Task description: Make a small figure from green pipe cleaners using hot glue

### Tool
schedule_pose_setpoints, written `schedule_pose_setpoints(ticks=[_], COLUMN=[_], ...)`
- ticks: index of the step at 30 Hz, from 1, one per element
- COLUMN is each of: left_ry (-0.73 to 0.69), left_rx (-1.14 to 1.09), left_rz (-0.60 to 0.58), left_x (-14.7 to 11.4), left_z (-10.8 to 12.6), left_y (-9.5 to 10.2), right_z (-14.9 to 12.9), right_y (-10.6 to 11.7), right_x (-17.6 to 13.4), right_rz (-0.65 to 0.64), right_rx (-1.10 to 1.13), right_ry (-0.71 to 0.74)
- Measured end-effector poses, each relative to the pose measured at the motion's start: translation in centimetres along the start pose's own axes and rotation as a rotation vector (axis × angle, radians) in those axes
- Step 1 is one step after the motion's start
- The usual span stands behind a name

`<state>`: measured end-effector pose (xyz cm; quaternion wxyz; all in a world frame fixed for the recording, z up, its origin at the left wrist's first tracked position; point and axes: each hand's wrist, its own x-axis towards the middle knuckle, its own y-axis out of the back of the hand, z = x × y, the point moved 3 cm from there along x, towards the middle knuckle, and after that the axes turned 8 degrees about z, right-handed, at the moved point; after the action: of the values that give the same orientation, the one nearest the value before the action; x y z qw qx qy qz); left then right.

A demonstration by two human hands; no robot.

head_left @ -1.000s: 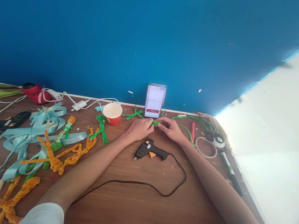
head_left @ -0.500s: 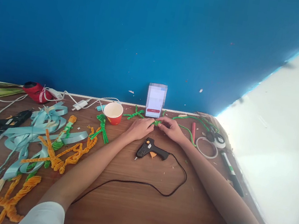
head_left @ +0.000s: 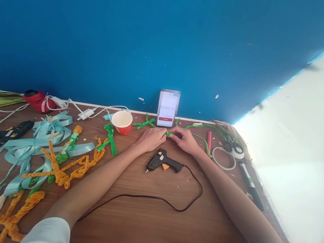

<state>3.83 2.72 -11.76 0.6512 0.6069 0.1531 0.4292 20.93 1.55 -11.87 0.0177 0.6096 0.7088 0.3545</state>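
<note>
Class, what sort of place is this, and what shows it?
Probably a craft worktable against a blue wall: a black glue gun, light-blue ribbon and twisted orange cords lie on it.

We've got one head view: from close above the table (head_left: 161,237), facing forward and down, far edge midway up, blue wall (head_left: 101,36) beyond, right edge slanting.

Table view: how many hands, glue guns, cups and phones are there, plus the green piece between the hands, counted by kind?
Hands: 2 (left hand, right hand)
Green piece between them: 1
Glue guns: 2 (central gun, far-left gun)
Cup: 1
Phone: 1
Total: 7
</note>
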Motion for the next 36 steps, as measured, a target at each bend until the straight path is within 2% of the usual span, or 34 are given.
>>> schedule_pose_setpoints(ticks=[11, 18, 25, 36], left_ry=[0.049, 0.056, 0.078, 0.000], left_rx=[-0.016, -0.024, 0.032, 0.091], left_rz=[-0.022, 0.001, -0.006, 0.033], left_x=[0.1, 0.1, 0.0, 0.1], left_z=[-0.1, 0.1, 0.1, 0.4], left_y=[0.0, 0.2, 0.2, 0.3], right_z=[-0.4, 0.1, 0.8, 0.3], right_y=[-0.1, 0.0, 0.0, 0.3], right_x=[0.0, 0.0, 0.1, 0.0], right_rz=[0.022, 0.106, 0.114, 0.090], right_rx=[-0.092, 0.085, 0.203, 0.145], right_ry=[0.012, -0.087, -0.124, -0.106])
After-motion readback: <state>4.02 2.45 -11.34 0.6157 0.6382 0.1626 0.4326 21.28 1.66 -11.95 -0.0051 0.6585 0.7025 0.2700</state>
